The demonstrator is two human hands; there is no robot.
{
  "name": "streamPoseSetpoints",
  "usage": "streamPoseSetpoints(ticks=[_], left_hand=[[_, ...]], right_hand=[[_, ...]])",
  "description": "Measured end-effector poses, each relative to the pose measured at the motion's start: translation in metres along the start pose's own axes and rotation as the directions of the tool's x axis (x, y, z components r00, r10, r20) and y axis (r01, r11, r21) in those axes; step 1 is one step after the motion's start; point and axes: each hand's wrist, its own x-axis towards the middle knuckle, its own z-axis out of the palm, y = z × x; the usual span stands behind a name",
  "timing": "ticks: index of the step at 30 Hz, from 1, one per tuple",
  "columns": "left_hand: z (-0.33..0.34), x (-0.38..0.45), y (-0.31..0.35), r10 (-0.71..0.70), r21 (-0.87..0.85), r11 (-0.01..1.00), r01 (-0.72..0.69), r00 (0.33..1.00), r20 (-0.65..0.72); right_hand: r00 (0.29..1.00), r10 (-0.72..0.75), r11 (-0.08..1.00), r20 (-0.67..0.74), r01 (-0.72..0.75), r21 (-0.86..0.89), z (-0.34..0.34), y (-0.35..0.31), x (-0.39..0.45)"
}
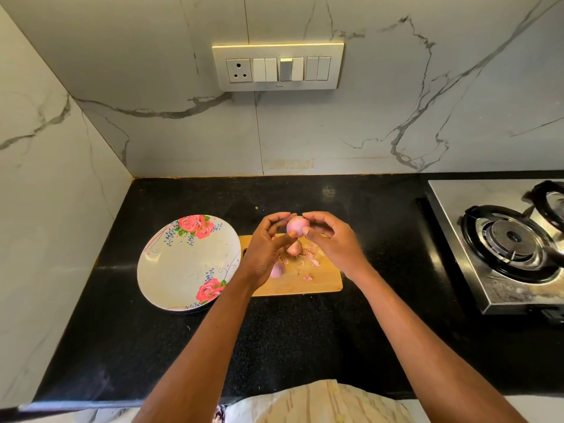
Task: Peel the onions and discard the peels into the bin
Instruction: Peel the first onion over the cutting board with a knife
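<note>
A small pink onion (296,225) is held above the wooden cutting board (326,279) between both hands. My left hand (268,247) grips it from the left with curled fingers and thumb. My right hand (331,239) pinches it from the right with thumb and fingertips. Two more onions lie on the board below: one (294,248) right under the hands, another (277,269) partly hidden behind my left wrist. Pink peel scraps (312,259) are scattered on the board. No bin is in view.
A white plate with rose prints (183,267) sits left of the board on the black counter (305,331). A steel gas stove (506,239) stands at the right. Marble walls close off the back and left; a switch panel (277,67) is on the back wall.
</note>
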Motion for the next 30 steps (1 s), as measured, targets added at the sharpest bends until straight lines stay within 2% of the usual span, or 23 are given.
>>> streamPoseSetpoints(ticks=[13,23,30], left_hand=[[0.003,-0.002,0.001,0.031,0.116,0.993,-0.030,1.000,-0.004],[0.006,-0.010,0.008,0.054,0.089,0.994,-0.056,0.998,0.021],[-0.001,-0.008,0.005,0.039,0.130,0.991,-0.037,0.999,-0.013]], right_hand=[[0.998,-0.056,0.993,-0.030,0.052,-0.102,-0.006,-0.002,-0.001],[0.998,0.047,0.995,0.035,-0.050,0.086,-0.006,0.003,0.000],[0.993,0.077,0.989,0.086,-0.087,0.122,-0.010,0.005,0.001]])
